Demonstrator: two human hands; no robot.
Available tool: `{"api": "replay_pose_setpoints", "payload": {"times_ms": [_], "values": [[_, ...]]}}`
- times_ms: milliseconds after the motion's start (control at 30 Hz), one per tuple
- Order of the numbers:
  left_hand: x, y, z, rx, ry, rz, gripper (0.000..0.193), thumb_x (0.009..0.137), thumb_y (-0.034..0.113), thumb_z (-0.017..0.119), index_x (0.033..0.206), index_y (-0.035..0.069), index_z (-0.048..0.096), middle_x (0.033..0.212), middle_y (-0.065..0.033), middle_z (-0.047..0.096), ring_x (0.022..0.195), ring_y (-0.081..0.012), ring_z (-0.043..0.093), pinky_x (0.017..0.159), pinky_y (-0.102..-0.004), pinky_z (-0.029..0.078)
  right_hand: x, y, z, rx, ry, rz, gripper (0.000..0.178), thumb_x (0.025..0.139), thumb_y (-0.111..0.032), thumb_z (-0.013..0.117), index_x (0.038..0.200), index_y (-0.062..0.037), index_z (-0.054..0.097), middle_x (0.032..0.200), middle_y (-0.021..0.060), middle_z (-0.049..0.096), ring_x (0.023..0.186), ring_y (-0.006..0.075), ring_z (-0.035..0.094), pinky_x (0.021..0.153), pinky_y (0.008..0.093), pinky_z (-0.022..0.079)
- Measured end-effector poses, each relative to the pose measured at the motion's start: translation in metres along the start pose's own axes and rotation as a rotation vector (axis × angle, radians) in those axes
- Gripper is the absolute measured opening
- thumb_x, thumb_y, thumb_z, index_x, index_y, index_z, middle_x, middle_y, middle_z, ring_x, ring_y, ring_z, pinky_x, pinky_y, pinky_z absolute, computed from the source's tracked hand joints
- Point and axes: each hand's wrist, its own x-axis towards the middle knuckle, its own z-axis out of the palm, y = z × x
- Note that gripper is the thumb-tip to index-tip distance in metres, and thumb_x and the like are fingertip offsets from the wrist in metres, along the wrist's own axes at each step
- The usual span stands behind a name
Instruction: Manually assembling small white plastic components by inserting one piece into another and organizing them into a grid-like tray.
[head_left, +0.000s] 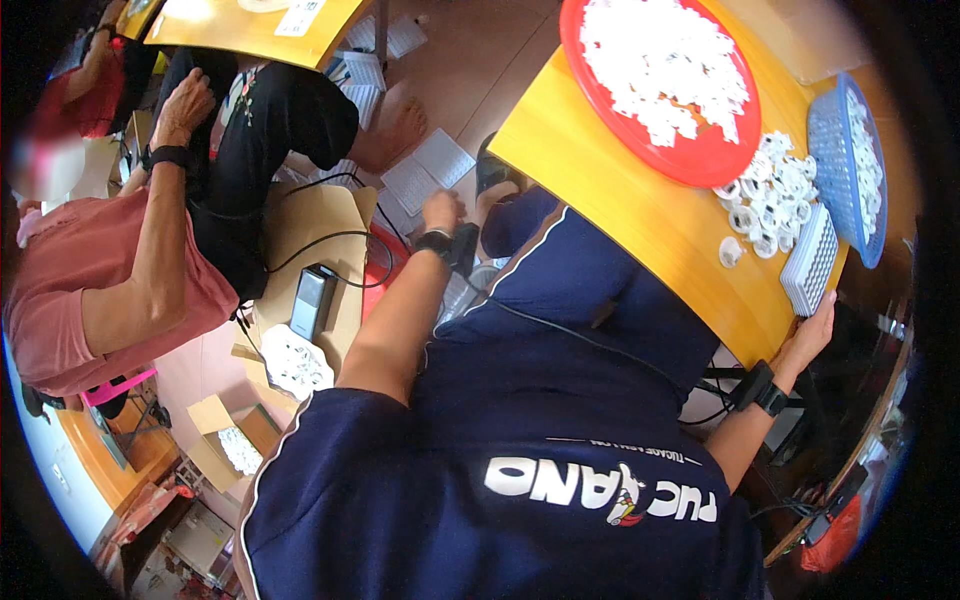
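My right hand (811, 334) rests at the near right edge of the yellow table (640, 235), its fingers stretched out beside the end of a stack of white hole-patterned trays (809, 262). Whether it presses on the stack I cannot tell. My left hand (443, 211) hangs low on the left, off the table, its fingers curled; anything inside them is hidden. Just beyond it, white gridded trays (428, 172) lie on the floor. Next to the stack on the table is a loose pile of small white ring-shaped parts (772, 195).
A red round tray (573, 40) heaped with white pieces and a blue basket (832, 150) stand on the table. To my left sits another person in a pink shirt (130, 250). A cardboard piece (330, 215) bears a dark power bank (313, 300) with a cable. Black cords cross near my legs.
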Motion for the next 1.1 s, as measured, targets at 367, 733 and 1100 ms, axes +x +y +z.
{"api": "replay_pose_setpoints", "payload": {"times_ms": [367,733,1100], "values": [[0.043,-0.142,0.025,1.043,-0.370,0.093,0.042,0.093,0.036,0.039,0.115,0.009,0.062,0.115,-0.0219,0.063,0.109,-0.0385,0.060,0.088,-0.0507,0.048,-0.005,-0.006,0.004,-0.093,0.117,0.079,0.053,0.097,-0.043,0.051,0.111,0.0076,0.060,0.101,0.0113,0.065,0.085,0.0184,0.060,0.075,0.0307,0.046],[0.063,-0.122,0.035,1.148,-0.416,0.192,0.038,0.088,0.037,0.047,0.107,0.008,0.064,0.111,-0.0183,0.065,0.104,-0.0374,0.062,0.085,-0.0498,0.048,-0.003,-0.005,0.007,-0.089,0.140,0.070,0.052,0.096,-0.038,0.053,0.117,0.0096,0.057,0.110,0.0133,0.063,0.093,0.0207,0.060,0.083,0.0331,0.046],[0.087,-0.192,-0.015,1.062,-0.069,-0.124,0.033,0.092,0.022,0.045,0.108,0.003,0.067,0.117,-0.0220,0.062,0.108,-0.0370,0.060,0.092,-0.0435,0.048,0.006,0.001,0.006,-0.038,0.100,0.042,0.043,0.097,-0.034,0.054,0.110,0.0069,0.060,0.102,0.0111,0.066,0.086,0.0182,0.062,0.077,0.0312,0.048]]}}
